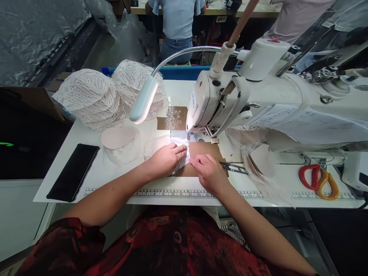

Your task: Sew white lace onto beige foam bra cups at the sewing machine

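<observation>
Under the needle area of the white sewing machine [201, 103] lies a white lace cup piece [182, 163], brightly lit. My left hand [166, 159] rests on it with fingers stretched out, pressing it down just left of the presser foot. At its lower right edge, my right hand [211, 172] pinches the fabric between thumb and curled fingers. Part of the piece is hidden under my left hand. Brown tape [204, 147] covers the machine bed beneath my hands. Black thread snips [234, 167] lie just right of my right hand.
Stacked lace cups [89, 96] stand at the back left, near a lamp head [145, 99]. A single cup piece [120, 140] and a phone [73, 172] lie left. More pieces [260, 161] and scissors [319, 180] lie right. A person [178, 23] sits beyond the table.
</observation>
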Tool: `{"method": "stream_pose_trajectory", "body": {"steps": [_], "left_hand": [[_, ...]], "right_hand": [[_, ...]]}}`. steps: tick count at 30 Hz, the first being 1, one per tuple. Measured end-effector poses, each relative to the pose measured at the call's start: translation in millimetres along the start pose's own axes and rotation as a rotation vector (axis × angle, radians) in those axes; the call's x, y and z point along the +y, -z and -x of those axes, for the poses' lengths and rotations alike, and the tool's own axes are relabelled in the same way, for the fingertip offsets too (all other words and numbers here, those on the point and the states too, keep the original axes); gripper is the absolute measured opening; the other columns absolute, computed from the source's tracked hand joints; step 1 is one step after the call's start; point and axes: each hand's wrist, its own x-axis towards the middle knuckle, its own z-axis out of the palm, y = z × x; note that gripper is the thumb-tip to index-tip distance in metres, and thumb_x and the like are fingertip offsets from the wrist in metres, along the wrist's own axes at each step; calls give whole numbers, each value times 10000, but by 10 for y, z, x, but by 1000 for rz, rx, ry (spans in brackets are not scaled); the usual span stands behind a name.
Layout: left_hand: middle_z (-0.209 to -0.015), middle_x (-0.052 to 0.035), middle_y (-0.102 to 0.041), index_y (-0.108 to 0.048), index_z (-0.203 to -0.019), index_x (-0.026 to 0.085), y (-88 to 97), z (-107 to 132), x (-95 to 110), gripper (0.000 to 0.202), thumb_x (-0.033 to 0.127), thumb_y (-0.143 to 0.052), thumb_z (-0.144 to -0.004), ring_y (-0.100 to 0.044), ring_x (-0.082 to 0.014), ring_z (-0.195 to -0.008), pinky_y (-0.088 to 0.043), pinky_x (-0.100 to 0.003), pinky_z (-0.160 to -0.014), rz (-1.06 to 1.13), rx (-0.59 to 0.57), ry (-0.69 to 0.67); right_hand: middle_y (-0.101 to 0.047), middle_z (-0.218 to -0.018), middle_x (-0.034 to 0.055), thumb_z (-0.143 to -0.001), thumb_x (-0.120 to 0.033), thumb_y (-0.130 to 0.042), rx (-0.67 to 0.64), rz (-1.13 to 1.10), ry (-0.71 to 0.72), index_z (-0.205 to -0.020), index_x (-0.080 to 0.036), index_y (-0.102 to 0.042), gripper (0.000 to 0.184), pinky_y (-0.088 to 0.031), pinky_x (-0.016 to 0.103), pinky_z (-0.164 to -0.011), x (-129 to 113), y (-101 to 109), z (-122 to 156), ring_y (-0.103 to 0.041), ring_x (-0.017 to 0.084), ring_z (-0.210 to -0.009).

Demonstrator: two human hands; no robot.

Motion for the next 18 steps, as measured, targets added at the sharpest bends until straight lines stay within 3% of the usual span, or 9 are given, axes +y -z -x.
{"method": "stream_pose_trajectory", "body": {"steps": [8, 18], "left_hand": [[-1284, -144, -594, -602, -1205, 55, 14, -33, -78, 425, 67, -467, -802, -588, -213, -906, -532, -341, -796, 90, -22, 31], [-1285, -170, -580, -581, -1228, 78, -24, -176, -375, 412, 121, -484, -831, -587, -230, -918, -488, -381, -799, 54, -48, -21]], "right_hand": [[-588, -810, 69, -846, -51, -425, -12, -15, 0, -992, -167, -675, 312, -304, 302, -641, 19, 30, -68, -405, 191, -736], [-601, -844, 94, -884, -120, -413, -204, 20, -20, -1027, -153, -683, 306, -350, 325, -686, 133, 149, -379, -471, 206, -773]]}}
